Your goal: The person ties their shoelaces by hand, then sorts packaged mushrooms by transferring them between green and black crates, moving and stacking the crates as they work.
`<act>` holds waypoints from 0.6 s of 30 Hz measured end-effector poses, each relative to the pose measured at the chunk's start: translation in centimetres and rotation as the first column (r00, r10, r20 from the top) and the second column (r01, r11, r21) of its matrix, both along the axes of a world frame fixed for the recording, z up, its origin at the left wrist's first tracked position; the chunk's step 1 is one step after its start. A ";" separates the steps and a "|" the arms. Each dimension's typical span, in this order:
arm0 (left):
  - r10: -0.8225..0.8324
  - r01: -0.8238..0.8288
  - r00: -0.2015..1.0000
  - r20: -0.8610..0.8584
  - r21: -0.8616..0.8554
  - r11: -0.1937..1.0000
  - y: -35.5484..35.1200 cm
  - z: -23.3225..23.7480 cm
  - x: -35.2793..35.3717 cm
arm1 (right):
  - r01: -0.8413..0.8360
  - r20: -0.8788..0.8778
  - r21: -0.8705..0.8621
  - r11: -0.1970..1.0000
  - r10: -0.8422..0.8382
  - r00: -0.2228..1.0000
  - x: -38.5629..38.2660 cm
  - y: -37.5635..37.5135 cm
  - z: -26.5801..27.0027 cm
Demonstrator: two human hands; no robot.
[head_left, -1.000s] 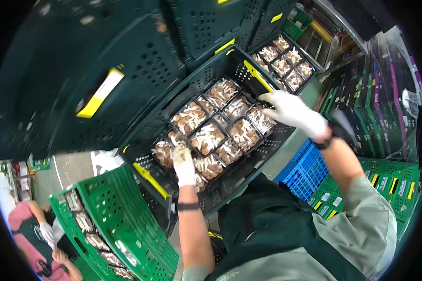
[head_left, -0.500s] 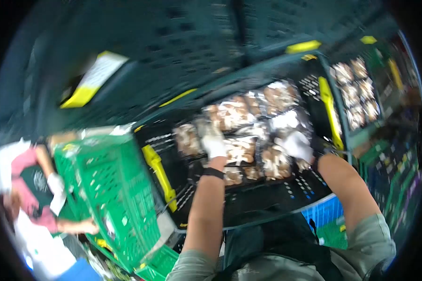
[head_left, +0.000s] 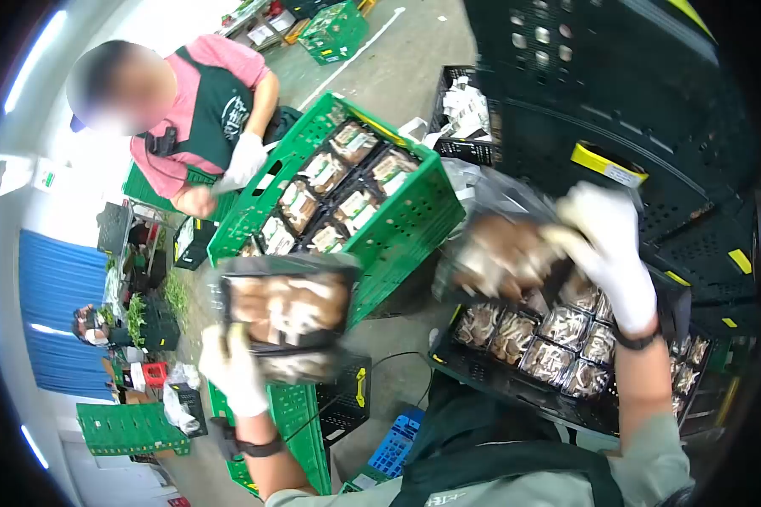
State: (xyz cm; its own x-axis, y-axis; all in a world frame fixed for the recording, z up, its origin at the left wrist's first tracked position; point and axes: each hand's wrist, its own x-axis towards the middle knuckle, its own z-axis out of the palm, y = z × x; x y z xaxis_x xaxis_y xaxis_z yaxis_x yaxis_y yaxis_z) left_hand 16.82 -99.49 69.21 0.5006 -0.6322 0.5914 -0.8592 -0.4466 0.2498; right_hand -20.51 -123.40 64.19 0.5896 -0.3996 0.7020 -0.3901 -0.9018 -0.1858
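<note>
Beside green crate [head_left: 410,241] and black crate [head_left: 558,407]: left hand [head_left: 238,372] and right hand [head_left: 609,253], well apart, both loaded.
Left: mushroom packs [head_left: 266,308], apparently two, clamped, long side crosswise, this hand nearer the green crate; right: tilted pack [head_left: 500,258] clamped, lying left of that hand, by the black crate.
</note>
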 end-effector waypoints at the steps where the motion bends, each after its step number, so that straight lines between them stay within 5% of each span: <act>1: 0.031 -0.027 0.996 0.081 -0.050 0.998 0.5 1.6 2.7 | 0.042 0.021 -0.052 0.998 -0.041 0.999 4.5 -1.5 2.4; 4: -0.088 0.094 0.972 0.217 -0.015 0.995 0.0 3.9 9.2 | -0.084 -0.145 -0.265 0.961 0.046 0.988 16.6 -6.0 6.4; 7: -0.221 0.215 0.975 0.034 0.115 0.970 -3.5 2.8 14.2 | -0.445 -0.092 -0.264 0.856 0.437 0.895 27.4 -10.5 4.4; 9: -0.287 0.292 0.956 -0.057 0.237 0.927 -6.3 0.6 17.2 | -0.567 -0.287 -0.123 0.815 0.517 0.806 31.6 -11.8 3.4; 12: -0.385 0.446 0.893 -0.231 0.353 0.823 -10.5 -5.5 21.3 | -0.508 -0.430 0.150 0.848 0.519 0.739 36.3 -14.2 -1.7; 13: -0.308 0.434 0.888 -0.342 0.404 0.805 -12.1 -7.5 21.7 | -0.449 -0.457 0.209 0.869 0.493 0.741 37.3 -15.2 -4.6; 15: -0.421 0.556 0.707 -0.568 0.077 0.828 -14.6 -15.6 23.9 | -0.342 -0.446 0.123 0.932 0.360 0.819 38.6 -15.5 -10.8; 16: -0.266 0.446 0.814 -0.516 0.262 0.856 -15.2 -17.8 23.4 | -0.230 -0.512 0.132 0.964 0.265 0.817 38.4 -15.2 -12.1; 17: -0.485 0.520 0.853 -0.194 0.243 0.819 -15.3 -22.3 25.2 | -0.118 -0.579 0.127 0.985 0.170 0.797 37.3 -14.8 -12.6; 18: -0.513 0.477 0.858 -0.013 0.392 0.787 -15.6 -22.9 25.8 | -0.202 -0.449 0.086 0.976 0.219 0.866 35.0 -14.3 -11.8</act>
State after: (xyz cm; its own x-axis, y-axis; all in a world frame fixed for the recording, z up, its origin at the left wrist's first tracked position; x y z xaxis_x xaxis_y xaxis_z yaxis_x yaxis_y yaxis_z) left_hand 42.63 -115.05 46.28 0.0152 -0.9571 0.2895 -0.9978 0.0042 0.0662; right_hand 14.54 -137.72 52.38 0.9124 -0.2491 0.3249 -0.2403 -0.9683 -0.0675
